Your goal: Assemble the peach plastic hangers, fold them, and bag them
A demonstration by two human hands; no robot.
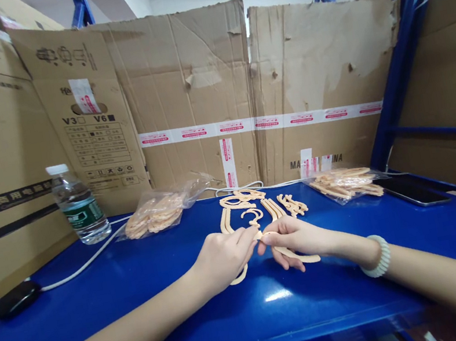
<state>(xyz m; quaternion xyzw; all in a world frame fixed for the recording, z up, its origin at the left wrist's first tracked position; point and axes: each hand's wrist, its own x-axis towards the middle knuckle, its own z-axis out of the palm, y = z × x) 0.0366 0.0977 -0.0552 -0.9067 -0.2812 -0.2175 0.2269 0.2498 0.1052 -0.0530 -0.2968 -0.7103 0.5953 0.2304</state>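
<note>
My left hand (221,257) and my right hand (295,238) meet at the middle of the blue shelf (145,302). Both pinch thin, curved peach-coloured plastic pieces (300,257) between fingertips, and their ends touch between the hands. The left hand's fingers curl over one curved piece whose tail shows below the palm. The right hand grips another piece that runs out under its fingers. Just behind the hands lies a loose pile of the same peach pieces (255,204). A pale bead bracelet (378,257) circles my right wrist.
A clear bag of peach pieces (158,212) lies back left, another bag (345,182) back right. A water bottle (79,205) stands at the left, with a white cable (81,267) and black device (15,299). A dark phone (410,188) lies right. Cardboard walls (197,93) surround the shelf.
</note>
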